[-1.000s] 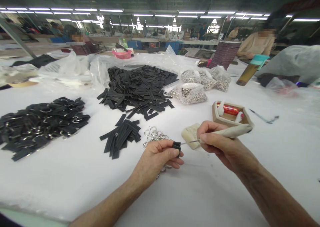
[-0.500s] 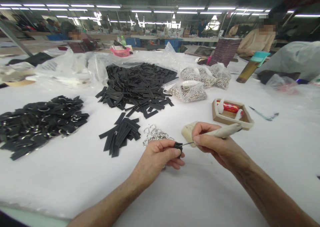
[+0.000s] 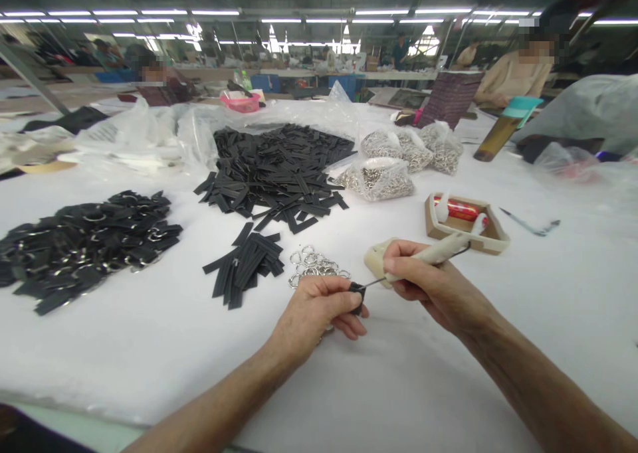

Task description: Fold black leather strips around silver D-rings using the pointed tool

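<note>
Between thumb and fingers, my left hand (image 3: 323,307) pinches a short black strap piece (image 3: 357,297). My right hand (image 3: 423,273) is wrapped round a pale pen-like tool (image 3: 443,248) with a thin metal tip. That tip meets the top of the strap piece, or lies very close to it. A cream-coloured block (image 3: 375,262) sits behind the tool, partly covered by my right hand. Loose metal rings (image 3: 314,264) lie just beyond my left hand. To their left is a small pile of flat black strips (image 3: 246,264).
A large heap of black strips (image 3: 284,167) lies farther back. Straps with rings (image 3: 90,240) are piled at left. Bags of metal rings (image 3: 379,177), an open box (image 3: 468,237) with a red tube, and a tilted bottle (image 3: 506,127) stand at right. Co-workers sit beyond.
The tool has tilted more steeply, its rear end shifting slightly left and up. My left hand keeps its pinch on the strap piece. The whole view has shifted slightly.
</note>
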Demonstrator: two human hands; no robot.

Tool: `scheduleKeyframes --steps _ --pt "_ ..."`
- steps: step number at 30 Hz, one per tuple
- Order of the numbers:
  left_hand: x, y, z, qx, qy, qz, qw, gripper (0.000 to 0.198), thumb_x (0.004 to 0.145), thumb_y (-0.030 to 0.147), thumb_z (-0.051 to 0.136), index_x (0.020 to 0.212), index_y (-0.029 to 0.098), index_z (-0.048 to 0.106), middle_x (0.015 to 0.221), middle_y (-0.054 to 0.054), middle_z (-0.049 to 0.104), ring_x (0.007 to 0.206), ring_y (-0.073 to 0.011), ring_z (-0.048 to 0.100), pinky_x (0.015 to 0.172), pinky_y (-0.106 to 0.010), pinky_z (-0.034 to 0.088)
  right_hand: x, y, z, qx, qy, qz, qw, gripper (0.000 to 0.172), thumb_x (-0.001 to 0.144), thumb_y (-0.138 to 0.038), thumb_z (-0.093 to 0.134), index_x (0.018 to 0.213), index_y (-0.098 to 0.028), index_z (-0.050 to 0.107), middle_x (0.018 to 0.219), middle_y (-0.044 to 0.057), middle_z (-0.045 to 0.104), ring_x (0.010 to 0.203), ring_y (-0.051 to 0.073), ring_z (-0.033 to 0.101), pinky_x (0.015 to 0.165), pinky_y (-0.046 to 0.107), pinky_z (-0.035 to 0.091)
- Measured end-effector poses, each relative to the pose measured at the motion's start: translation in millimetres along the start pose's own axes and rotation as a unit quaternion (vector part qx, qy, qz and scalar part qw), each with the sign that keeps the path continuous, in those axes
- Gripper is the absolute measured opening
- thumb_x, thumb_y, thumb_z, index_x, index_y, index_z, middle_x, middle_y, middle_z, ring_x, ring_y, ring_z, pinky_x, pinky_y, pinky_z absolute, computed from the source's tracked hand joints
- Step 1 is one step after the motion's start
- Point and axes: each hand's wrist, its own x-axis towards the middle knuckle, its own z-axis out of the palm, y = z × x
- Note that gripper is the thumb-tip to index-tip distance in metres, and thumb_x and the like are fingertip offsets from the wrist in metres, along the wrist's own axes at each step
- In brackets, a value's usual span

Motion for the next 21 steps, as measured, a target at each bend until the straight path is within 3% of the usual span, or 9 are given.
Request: scheduleKeyframes --steps 5,11,15,17,21 --pt "-1 2 -1.2 0.000 -0.001 -0.003 1.000 0.012 0.069 0.021 0.062 0.064 0.011 0.065 0.062 -0.005 0.066 0.048 -0.0123 0.060 0.047 -0.021 0.048 -5 -6 -1 -0.043 0.037 -0.020 0.998 0.014 0.071 -0.021 0.057 0.060 -0.016 0.050 0.048 -0.006 0.036 0.046 0.007 0.026 0.042 0.023 0.016" --pt "2 0 -7.3 0.004 0.028 -0.005 1.000 0.014 0.071 0.021 0.061 0.062 0.010 0.064 0.057 -0.005 0.064 0.046 -0.0119 0.059 0.045 -0.019 0.046 -8 -21 -27 0.021 0.068 -0.099 0.993 0.017 0.072 -0.021 0.059 0.059 -0.016 0.050 0.047 -0.005 0.036 0.042 0.005 0.023 0.040 0.022 0.012" --pt "4 -2 -8.3 -0.008 0.027 -0.002 1.000 0.014 0.070 0.021 0.061 0.063 0.010 0.064 0.062 -0.006 0.066 0.047 -0.0122 0.060 0.045 -0.020 0.047 -10 -22 -31 -0.079 0.121 -0.123 0.982 0.013 0.071 -0.026 0.064 0.067 -0.017 0.055 0.051 -0.004 0.040 0.045 0.007 0.033 0.039 0.020 0.021" --pt "4 -3 -9.0 -0.008 0.029 0.002 1.000 0.014 0.071 0.021 0.061 0.063 0.010 0.064 0.062 -0.005 0.066 0.046 -0.0115 0.060 0.044 -0.019 0.047 -12 -22 -26 -0.196 0.159 -0.160 0.954 0.015 0.069 -0.030 0.067 0.072 -0.018 0.060 0.056 -0.003 0.048 0.049 0.009 0.041 0.040 0.020 0.028" --pt "5 -5 -11.1 -0.011 0.042 0.014 0.999 0.014 0.070 0.022 0.061 0.063 0.010 0.063 0.062 -0.005 0.065 0.045 -0.0111 0.059 0.043 -0.019 0.046 -18 -16 -14 -0.376 0.211 -0.255 0.865 0.014 0.072 -0.033 0.067 0.071 -0.019 0.064 0.063 0.000 0.060 0.053 0.012 0.052 0.044 0.021 0.038"
